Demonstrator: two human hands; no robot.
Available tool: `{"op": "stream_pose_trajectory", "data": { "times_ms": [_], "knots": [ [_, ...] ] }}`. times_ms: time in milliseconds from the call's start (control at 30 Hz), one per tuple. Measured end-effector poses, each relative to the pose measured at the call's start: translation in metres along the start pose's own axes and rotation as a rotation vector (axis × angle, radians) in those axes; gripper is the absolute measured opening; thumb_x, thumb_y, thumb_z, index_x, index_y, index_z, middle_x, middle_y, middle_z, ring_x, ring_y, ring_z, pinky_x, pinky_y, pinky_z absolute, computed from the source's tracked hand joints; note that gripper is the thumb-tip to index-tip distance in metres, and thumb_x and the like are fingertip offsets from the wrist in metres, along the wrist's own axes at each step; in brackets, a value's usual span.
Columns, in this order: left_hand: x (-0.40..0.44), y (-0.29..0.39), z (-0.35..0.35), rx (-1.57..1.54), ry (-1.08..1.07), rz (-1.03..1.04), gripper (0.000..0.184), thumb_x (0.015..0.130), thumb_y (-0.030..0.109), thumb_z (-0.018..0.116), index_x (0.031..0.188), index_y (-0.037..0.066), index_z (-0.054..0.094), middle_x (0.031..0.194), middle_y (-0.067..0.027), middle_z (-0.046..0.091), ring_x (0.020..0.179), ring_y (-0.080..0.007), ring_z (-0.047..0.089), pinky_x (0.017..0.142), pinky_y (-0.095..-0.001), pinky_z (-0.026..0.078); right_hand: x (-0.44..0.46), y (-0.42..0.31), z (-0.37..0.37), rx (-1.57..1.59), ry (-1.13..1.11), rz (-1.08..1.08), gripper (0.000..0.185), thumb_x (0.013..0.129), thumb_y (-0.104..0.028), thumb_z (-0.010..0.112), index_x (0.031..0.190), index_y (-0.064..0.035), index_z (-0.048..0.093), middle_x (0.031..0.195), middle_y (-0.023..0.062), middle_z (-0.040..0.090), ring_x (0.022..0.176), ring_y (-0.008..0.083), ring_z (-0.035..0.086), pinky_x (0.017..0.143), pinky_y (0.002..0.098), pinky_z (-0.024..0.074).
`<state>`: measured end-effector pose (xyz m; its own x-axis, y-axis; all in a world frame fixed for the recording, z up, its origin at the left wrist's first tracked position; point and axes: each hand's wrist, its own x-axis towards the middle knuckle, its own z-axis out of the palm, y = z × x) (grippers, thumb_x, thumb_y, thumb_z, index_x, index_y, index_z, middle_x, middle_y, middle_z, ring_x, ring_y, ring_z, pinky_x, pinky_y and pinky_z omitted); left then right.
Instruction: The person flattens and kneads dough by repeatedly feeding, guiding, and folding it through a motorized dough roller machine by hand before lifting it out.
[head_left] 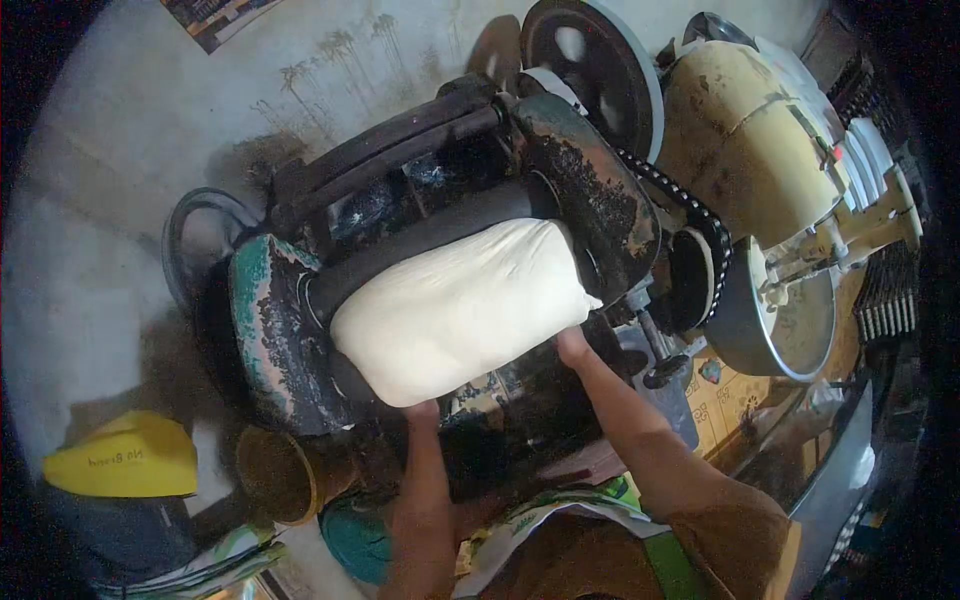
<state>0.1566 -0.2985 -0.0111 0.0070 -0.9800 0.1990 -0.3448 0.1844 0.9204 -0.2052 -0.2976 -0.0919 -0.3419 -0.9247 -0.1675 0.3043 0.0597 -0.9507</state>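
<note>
A large, smooth slab of white dough (pixel 460 310) lies slantwise over the rollers of a worn dough roller machine (pixel 590 190). My left hand (pixel 425 410) is at the dough's lower left edge, its fingers hidden beneath it. At the lower right edge my right hand (pixel 572 346) likewise reaches under the dough, fingers out of sight. Both hands hold the dough from the near side. Behind it runs a dark roller (pixel 425 235), partly covered by the dough.
To the right, a chain (pixel 690 205) and a big flywheel (pixel 590 75) adjoin the machine. Beyond stands a cream-coloured mixer (pixel 750 130) with a metal bowl (pixel 800 335). A handwheel (pixel 180 245), a yellow container (pixel 125 455) and a brown bucket (pixel 275 475) are at left.
</note>
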Motion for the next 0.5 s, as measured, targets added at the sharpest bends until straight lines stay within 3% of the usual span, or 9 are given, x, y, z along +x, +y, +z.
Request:
{"op": "stream_pose_trajectory", "data": {
  "times_ms": [33,133,167,267,300,400,433,500],
  "knots": [
    [0.005,0.002,0.001,-0.001,0.002,0.001,0.060,0.103,0.046,0.036,0.150,0.008,0.033,0.151,-0.0122,0.039,0.137,-0.0340,0.039,0.114,-0.0505,0.033,0.001,-0.003,-0.001,-0.001,-0.002,-0.002,0.053,0.100,-0.031,0.052,0.146,-0.0057,0.039,0.146,0.0070,0.047,0.133,0.0219,0.045,0.106,0.0371,0.0389],
    [0.018,0.018,0.002,-1.050,-0.060,-0.235,0.062,0.103,0.047,0.035,0.151,0.009,0.030,0.154,-0.0133,0.035,0.139,-0.0340,0.036,0.116,-0.0514,0.031,-0.019,-0.070,0.027,-0.170,-0.155,0.012,0.050,0.101,-0.025,0.053,0.145,-0.0046,0.041,0.145,0.0078,0.048,0.128,0.0220,0.049,0.104,0.0395,0.0421],
    [0.021,0.023,0.003,-1.052,-0.064,-0.232,0.062,0.103,0.047,0.035,0.151,0.009,0.030,0.154,-0.0133,0.035,0.139,-0.0340,0.036,0.116,-0.0514,0.031,-0.023,-0.091,0.037,-0.171,-0.153,0.008,0.050,0.101,-0.025,0.053,0.145,-0.0046,0.041,0.145,0.0078,0.048,0.128,0.0220,0.049,0.104,0.0395,0.0421],
    [0.015,0.040,0.006,-1.389,0.104,-0.742,0.065,0.104,0.048,0.033,0.153,0.006,0.026,0.158,-0.0147,0.028,0.144,-0.0352,0.028,0.118,-0.0539,0.023,-0.043,-0.136,0.066,0.019,-0.418,0.194,0.054,0.100,-0.028,0.054,0.146,-0.0029,0.039,0.145,0.0115,0.047,0.124,0.0236,0.053,0.103,0.0406,0.0446],
    [0.015,0.052,0.006,-1.384,0.104,-0.744,0.065,0.104,0.048,0.033,0.153,0.006,0.026,0.158,-0.0147,0.028,0.144,-0.0352,0.028,0.118,-0.0539,0.023,-0.047,-0.138,0.075,0.023,-0.416,0.196,0.054,0.100,-0.028,0.054,0.146,-0.0029,0.039,0.145,0.0115,0.047,0.124,0.0236,0.053,0.103,0.0406,0.0446],
    [0.022,0.086,0.014,-1.309,0.115,-1.010,0.068,0.103,0.053,0.025,0.153,0.007,0.025,0.159,-0.0139,0.026,0.144,-0.0353,0.028,0.118,-0.0546,0.022,-0.053,-0.138,0.098,0.496,-0.494,0.461,0.056,0.101,-0.034,0.050,0.146,-0.0024,0.038,0.147,0.0144,0.044,0.124,0.0255,0.053,0.106,0.0427,0.0442],
    [0.019,0.083,0.013,-1.306,0.111,-1.011,0.068,0.103,0.053,0.025,0.153,0.007,0.025,0.159,-0.0139,0.026,0.144,-0.0353,0.028,0.118,-0.0546,0.022,-0.053,-0.131,0.110,0.499,-0.491,0.460,0.056,0.101,-0.034,0.050,0.146,-0.0024,0.038,0.147,0.0144,0.044,0.124,0.0255,0.053,0.106,0.0427,0.0442],
    [0.008,0.059,0.015,-1.076,-0.133,-0.764,0.062,0.103,0.047,0.035,0.150,0.006,0.032,0.155,-0.0136,0.033,0.138,-0.0328,0.036,0.116,-0.0498,0.030,-0.046,-0.094,0.131,0.582,-0.270,0.529,0.058,0.102,-0.039,0.046,0.146,-0.0027,0.038,0.147,0.0157,0.044,0.125,0.0276,0.052,0.108,0.0450,0.0420]
  ]
}}
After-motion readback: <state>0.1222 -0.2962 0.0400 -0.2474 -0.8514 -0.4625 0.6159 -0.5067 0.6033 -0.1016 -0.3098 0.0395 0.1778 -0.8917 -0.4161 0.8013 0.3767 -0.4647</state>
